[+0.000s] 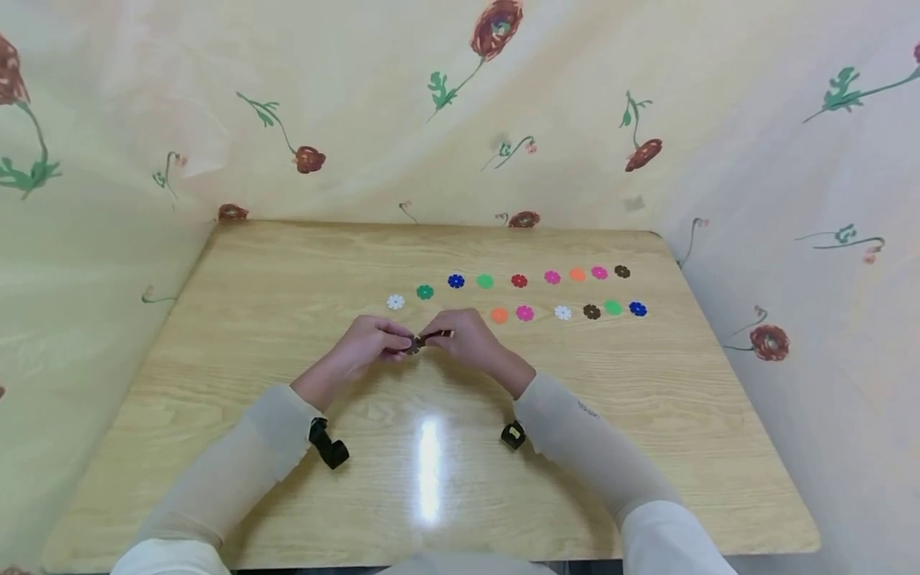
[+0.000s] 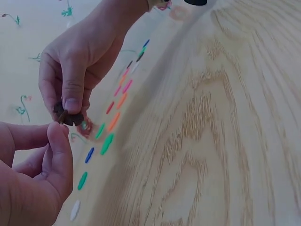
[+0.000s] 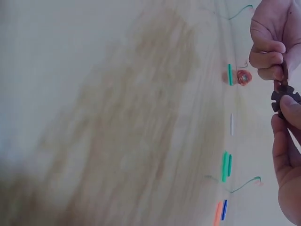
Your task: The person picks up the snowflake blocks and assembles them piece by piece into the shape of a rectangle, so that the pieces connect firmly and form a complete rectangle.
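Note:
Both hands meet above the near-middle of the table. My left hand (image 1: 368,345) pinches a dark notched disc (image 1: 414,345), which looks flower-shaped from above. Between thumb and fingers, my right hand (image 1: 470,342) holds a brown notched disc (image 2: 70,118), seen edge-on in the head view. The two discs touch at their rims, set crosswise to each other; whether their slots interlock cannot be told. In the right wrist view the right thumb lies on the face of its disc (image 3: 282,104), while the left fingers above cover much of the other.
Flower-shaped discs lie flat in two rows beyond the hands, among them white (image 1: 395,302), dark green (image 1: 425,292), blue (image 1: 456,281), orange (image 1: 499,315) and brown (image 1: 592,311). The wooden table (image 1: 237,335) meets a flower-patterned cloth (image 1: 374,96) behind and at the sides.

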`<state>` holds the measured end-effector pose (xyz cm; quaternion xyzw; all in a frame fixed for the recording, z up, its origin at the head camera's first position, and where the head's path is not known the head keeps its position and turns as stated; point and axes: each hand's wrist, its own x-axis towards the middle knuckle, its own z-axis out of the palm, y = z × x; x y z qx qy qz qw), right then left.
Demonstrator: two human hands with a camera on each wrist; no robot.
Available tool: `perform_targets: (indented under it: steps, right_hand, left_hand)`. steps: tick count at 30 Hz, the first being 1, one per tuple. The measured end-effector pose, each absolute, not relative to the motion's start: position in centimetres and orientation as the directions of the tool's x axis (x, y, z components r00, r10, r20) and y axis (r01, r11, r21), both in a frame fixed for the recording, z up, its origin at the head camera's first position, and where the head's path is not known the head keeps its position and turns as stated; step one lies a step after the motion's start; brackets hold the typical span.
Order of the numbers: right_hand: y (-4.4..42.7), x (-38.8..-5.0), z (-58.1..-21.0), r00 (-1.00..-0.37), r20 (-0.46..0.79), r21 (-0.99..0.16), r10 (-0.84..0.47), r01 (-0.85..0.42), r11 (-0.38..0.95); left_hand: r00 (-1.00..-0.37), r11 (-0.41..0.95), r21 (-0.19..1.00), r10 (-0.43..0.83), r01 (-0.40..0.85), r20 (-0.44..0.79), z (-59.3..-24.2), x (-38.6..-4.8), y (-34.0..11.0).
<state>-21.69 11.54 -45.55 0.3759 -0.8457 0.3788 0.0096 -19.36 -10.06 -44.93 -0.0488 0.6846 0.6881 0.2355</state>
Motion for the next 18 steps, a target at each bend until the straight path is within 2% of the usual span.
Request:
perform_targets:
  steps: [7, 12, 18]
  right_hand:
    - [12.5, -21.8, -45.6, -0.711, 0.394, -0.621, -0.582, -0.673, 0.402]
    - [13.0, -21.9, -45.8, -0.667, 0.482, -0.560, -0.569, -0.733, 0.386]
    - [13.7, -22.1, -45.7, -0.628, 0.516, -0.516, -0.583, -0.771, 0.374]
  left_hand:
    - [-0.877, -0.037, 0.891, 0.200, -0.453, -0.437, -44.7, -19.2, -8.3]
    - [-0.881, -0.079, 0.883, 0.149, -0.463, -0.449, -44.3, -19.1, -6.9]
    - [-0.892, -0.070, 0.894, 0.136, -0.442, -0.431, -44.3, -19.4, -6.0]
